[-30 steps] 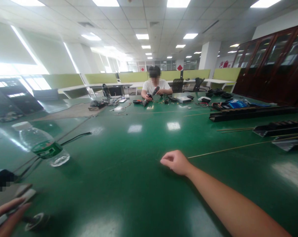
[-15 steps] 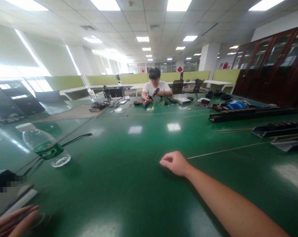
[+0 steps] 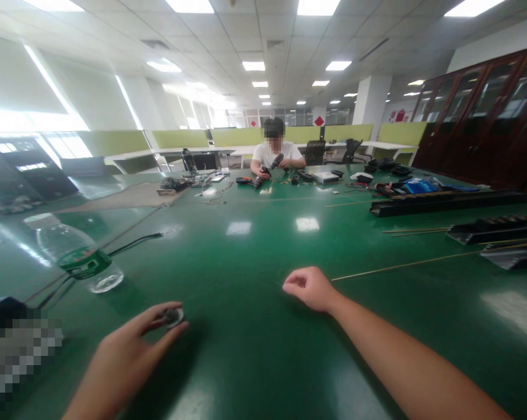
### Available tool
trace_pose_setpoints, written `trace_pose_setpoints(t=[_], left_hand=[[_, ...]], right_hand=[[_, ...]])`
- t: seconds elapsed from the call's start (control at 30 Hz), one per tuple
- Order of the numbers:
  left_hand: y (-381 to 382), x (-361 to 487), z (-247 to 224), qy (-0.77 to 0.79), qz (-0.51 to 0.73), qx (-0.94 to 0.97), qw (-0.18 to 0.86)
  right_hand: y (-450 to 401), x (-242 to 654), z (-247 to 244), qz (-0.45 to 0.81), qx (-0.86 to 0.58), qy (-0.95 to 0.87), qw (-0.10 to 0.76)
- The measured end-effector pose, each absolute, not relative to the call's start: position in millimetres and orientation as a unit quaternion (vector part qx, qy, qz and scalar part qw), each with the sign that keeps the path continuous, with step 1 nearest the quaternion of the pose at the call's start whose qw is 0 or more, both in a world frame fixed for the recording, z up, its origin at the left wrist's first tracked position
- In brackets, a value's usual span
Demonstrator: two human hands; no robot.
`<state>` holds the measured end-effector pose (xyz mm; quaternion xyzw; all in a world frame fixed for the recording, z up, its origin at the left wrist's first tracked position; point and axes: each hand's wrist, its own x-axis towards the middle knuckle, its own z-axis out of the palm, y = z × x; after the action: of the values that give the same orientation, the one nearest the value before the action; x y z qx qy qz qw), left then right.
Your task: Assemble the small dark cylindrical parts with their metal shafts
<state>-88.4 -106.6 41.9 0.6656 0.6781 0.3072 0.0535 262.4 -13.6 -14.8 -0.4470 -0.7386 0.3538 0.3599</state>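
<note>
My left hand (image 3: 134,344) is over the green table (image 3: 241,356), its thumb and fingers closed around a small round object (image 3: 174,317) with a whitish rim and a dark middle. The picture does not show clearly what kind of object it is. To the right, my right hand (image 3: 309,289) rests low at the tabletop with thumb and fingertips pinched together. Whatever those fingertips hold, if anything, is too small to make out. A thin brass-coloured rod (image 3: 399,268) lies on the table, its near end just right of my right wrist.
A clear water bottle with a green label (image 3: 86,263) tilts in view at the left, near a black cable (image 3: 134,244). Black channel pieces (image 3: 495,228) lie at the right. Across the table a co-worker (image 3: 276,154) holds a dark tool among scattered parts.
My left hand has come in from the lower left corner toward the middle, carrying the small round object. My right hand has kept its place and its pinch.
</note>
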Motion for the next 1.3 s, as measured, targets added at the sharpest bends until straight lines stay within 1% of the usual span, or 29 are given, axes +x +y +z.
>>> trace_pose_setpoints(t=[0.13,0.23,0.3,0.47,0.77,1.13,1.3], left_hand=[[-54,0,44,0.567,0.281,0.759,0.156],[-24,50,30,0.512,0.306,0.785,0.169],[-12,63,15,0.478,0.325,0.798,0.172],[-6,58,-5,0.402,0.351,0.819,0.211],[-9,58,-5,0.449,0.381,0.765,0.26],[-10,61,-5,0.433,0.362,0.781,0.267],[-10,61,-4,0.417,0.367,0.789,0.264]], right_hand=[[-11,263,-21,0.384,-0.438,-0.706,0.402],[-7,263,-28,0.399,-0.438,-0.669,0.449],[-5,263,-32,0.395,-0.441,-0.658,0.466],[-5,261,-37,0.393,-0.444,-0.668,0.449],[-12,261,-32,0.377,-0.46,-0.694,0.406],[-15,261,-28,0.386,-0.424,-0.706,0.414],[-15,260,-26,0.382,-0.432,-0.701,0.42]])
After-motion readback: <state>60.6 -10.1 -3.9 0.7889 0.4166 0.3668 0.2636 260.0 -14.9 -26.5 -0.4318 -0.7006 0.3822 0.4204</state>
